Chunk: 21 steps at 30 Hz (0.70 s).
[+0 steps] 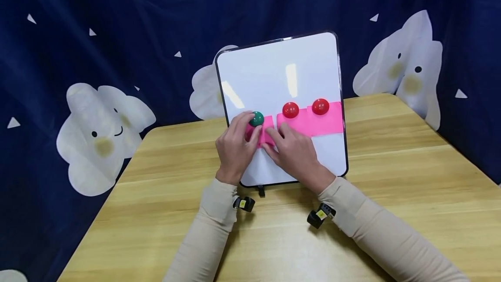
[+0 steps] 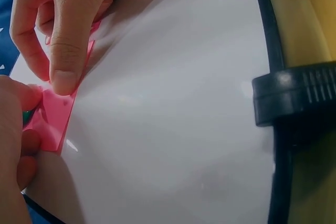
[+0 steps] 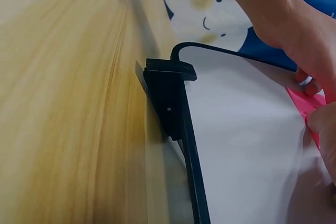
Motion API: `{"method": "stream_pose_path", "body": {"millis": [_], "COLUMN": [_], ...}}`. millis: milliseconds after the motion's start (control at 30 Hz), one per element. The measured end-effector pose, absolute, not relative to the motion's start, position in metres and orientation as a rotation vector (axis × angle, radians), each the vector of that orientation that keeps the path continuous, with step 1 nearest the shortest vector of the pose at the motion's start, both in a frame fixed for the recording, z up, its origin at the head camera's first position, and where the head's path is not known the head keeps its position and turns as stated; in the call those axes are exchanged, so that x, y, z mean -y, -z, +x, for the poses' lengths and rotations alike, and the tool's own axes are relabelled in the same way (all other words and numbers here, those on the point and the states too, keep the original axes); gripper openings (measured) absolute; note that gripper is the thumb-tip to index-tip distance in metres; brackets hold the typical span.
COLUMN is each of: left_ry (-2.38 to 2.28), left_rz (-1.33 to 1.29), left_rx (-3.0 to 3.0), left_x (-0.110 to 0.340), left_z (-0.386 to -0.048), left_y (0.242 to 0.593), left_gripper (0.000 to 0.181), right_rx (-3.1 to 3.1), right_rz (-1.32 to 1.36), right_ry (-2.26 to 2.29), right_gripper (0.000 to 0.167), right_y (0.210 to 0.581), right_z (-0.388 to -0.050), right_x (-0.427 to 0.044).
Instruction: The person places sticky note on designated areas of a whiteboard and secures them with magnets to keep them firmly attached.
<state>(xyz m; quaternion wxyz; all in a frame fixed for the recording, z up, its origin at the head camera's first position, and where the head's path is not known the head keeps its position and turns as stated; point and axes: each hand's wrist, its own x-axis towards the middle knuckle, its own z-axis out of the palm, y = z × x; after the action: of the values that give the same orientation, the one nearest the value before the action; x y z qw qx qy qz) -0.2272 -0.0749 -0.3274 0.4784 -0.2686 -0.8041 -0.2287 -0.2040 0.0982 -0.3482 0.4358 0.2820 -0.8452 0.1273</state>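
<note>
A framed whiteboard (image 1: 262,71) leans upright on the table, with pink paper notes in a row across it. My left hand (image 1: 235,147) curls its fingers and thumb around a round green magnet (image 1: 257,119) at the leftmost pink note (image 1: 268,123). That note's right edge is pinched between the thumb and index finger of my right hand (image 1: 295,151). In the left wrist view the same pink note (image 2: 55,114) shows between both hands, and the green magnet is mostly hidden. Two red magnets (image 1: 290,109) sit over the upper edges of the notes (image 1: 328,123) farther right.
The whiteboard stands on a wooden table (image 1: 164,195). Black clip-like feet (image 3: 168,93) grip its lower frame edge. Behind the table hangs a dark blue curtain (image 1: 148,21) with white clouds and triangles.
</note>
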Motion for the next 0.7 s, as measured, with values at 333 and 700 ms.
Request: {"method": "stream_pose_path", "body": {"millis": [333, 700], "left_ry": [0.519, 0.513], "left_rz": [-0.68, -0.691], "left_rx": [1.947, 1.973], "left_x": [0.0773, 0.0788], "left_z": [-0.2252, -0.2256], "left_y": [0.328, 0.3255], "left_gripper": [0.036, 0.029], "right_rx": [2.071, 2.081], "right_rz": [0.691, 0.714], "right_ry": [-0.263, -0.296], "right_gripper": [0.035, 0.033], "right_y": [0.35, 0.3468], "right_z": [-0.2011, -0.1985], "right_x": [-0.0957, -0.0968]}}
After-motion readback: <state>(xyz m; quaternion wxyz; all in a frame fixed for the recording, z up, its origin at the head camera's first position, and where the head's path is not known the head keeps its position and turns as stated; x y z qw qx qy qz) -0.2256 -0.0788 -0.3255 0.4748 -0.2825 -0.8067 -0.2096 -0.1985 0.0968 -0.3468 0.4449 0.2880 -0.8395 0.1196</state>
